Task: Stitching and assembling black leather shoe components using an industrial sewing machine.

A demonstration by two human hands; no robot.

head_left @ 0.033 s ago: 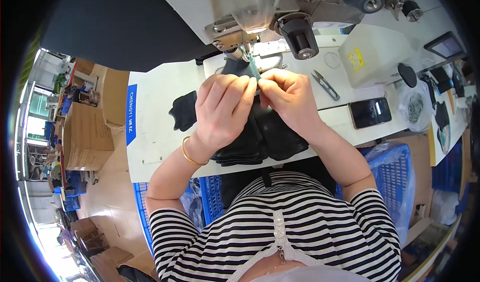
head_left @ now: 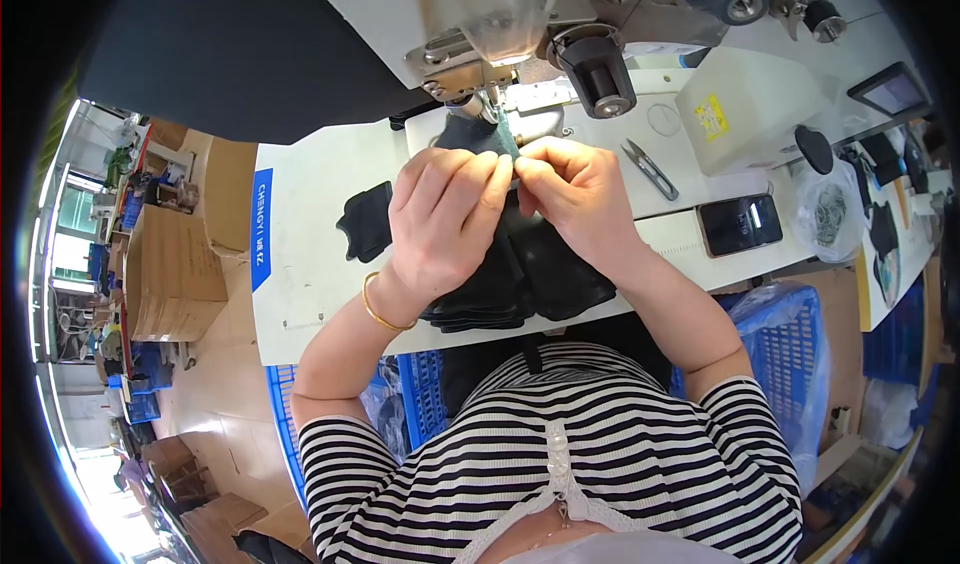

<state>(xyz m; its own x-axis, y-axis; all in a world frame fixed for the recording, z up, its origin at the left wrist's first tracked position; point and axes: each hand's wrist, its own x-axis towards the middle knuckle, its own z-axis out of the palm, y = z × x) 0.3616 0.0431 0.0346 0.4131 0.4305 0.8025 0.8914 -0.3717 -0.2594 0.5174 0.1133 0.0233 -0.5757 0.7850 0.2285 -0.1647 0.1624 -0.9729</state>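
At the needle of a sewing machine (head_left: 470,79) lies a dark fabric piece (head_left: 462,134) with a grey-green strip (head_left: 508,139) along its right side. My left hand (head_left: 445,214) is closed, its fingertips pinching the near end of this fabric. Just to the right, my right hand (head_left: 578,199) pinches the end of the strip between thumb and forefinger. The two hands' fingertips almost meet, and they hide part of the cloth. Below them, a stack of black fabric pieces (head_left: 565,279) rests at the table's near edge. Another black piece (head_left: 370,222) lies left of my left hand.
Thread snips (head_left: 652,170) and a dark phone (head_left: 740,226) lie on the white table (head_left: 310,299) to the right. Beyond them hangs a clear plastic bag (head_left: 830,214). Blue crates (head_left: 780,344) stand below the table edge. Cardboard boxes (head_left: 175,274) are on the left floor.
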